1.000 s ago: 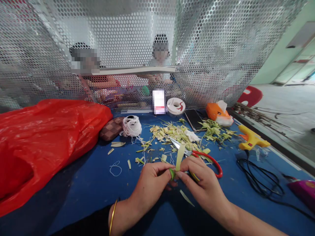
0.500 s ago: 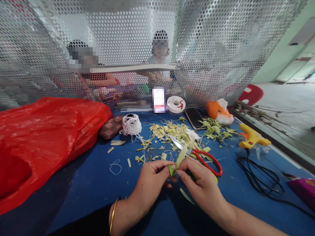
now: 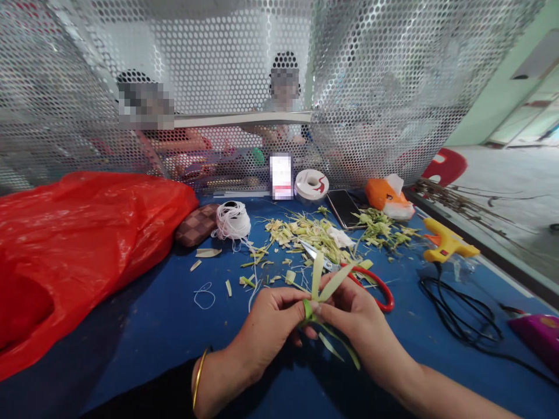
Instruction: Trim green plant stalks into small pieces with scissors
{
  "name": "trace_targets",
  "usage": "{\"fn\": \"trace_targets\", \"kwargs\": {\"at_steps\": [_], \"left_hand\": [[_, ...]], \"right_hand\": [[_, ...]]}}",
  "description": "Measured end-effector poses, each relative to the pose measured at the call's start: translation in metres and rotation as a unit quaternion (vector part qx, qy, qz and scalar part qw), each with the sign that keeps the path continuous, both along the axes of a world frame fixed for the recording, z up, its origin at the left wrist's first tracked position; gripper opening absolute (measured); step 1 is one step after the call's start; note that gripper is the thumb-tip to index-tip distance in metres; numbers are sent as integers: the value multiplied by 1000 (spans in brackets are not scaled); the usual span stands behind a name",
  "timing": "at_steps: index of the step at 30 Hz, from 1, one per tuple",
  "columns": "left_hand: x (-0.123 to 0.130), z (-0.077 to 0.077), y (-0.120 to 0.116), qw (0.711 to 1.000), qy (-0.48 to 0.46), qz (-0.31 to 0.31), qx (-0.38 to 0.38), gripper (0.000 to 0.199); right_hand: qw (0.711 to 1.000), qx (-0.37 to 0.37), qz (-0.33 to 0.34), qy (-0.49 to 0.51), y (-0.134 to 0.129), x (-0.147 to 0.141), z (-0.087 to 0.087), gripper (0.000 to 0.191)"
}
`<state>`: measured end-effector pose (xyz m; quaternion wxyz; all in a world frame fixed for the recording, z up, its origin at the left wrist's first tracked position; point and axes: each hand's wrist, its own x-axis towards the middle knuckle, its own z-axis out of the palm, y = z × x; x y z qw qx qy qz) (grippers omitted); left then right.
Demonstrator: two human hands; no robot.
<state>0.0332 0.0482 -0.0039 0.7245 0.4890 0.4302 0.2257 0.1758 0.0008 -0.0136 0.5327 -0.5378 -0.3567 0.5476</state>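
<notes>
My left hand (image 3: 273, 326) and my right hand (image 3: 358, 317) meet at the lower middle, both closed on green leaf strips (image 3: 308, 309). Two pale strips stick up and fan apart above the fingertips, and thinner ones hang below. The exact fold between the thumbs is partly hidden. Just beyond my right hand lie scissors with red handles (image 3: 384, 291), their blades partly open and pointing up-left. Behind them a heap of leaf scraps (image 3: 305, 230) is spread over the blue table (image 3: 144, 326).
At left are a red plastic bag (image 3: 96, 233), a checkered pouch (image 3: 196, 226) and white string (image 3: 233, 221). Toward the back stand a ribbon spool (image 3: 311, 185), phone (image 3: 345, 208) and tissue pack (image 3: 388, 198). A yellow glue gun (image 3: 449, 241) with black cable is right. People sit behind perforated sheeting.
The upright strip has split into view as two spread strips, and longer ends now hang below my fingers. My right hand has shifted slightly, its fingers higher around the leaves.
</notes>
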Motion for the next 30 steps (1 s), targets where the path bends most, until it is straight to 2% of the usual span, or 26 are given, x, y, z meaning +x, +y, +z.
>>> {"fn": "trace_targets", "kwargs": {"at_steps": [2, 5, 8, 10, 13, 20, 26, 30], "left_hand": [[0, -1, 0, 1000, -1, 1, -20, 27], [0, -1, 1, 999, 0, 10, -38, 32], [0, 1, 0, 999, -1, 7, -45, 33], [-1, 3, 0, 999, -4, 3, -51, 30], [-2, 5, 2, 997, -11, -7, -70, 26], [-6, 8, 7, 987, -82, -25, -134, 23], [-6, 8, 4, 988, -120, -34, -91, 32], [-6, 6, 5, 990, -104, -38, -86, 26]], "right_hand": [[999, 28, 0, -26, -3, 0, -2, 35], [986, 102, -4, -132, -9, 1, -9, 24], [946, 187, -3, -263, -13, 2, -11, 10], [912, 236, -2, -336, -14, 2, -9, 11], [888, 259, -1, -379, -13, 3, -6, 11], [912, 196, -11, -360, -9, 6, -4, 10], [901, 204, -43, -381, -7, 7, -1, 7], [903, 205, -49, -374, -6, 6, -2, 7]]}}
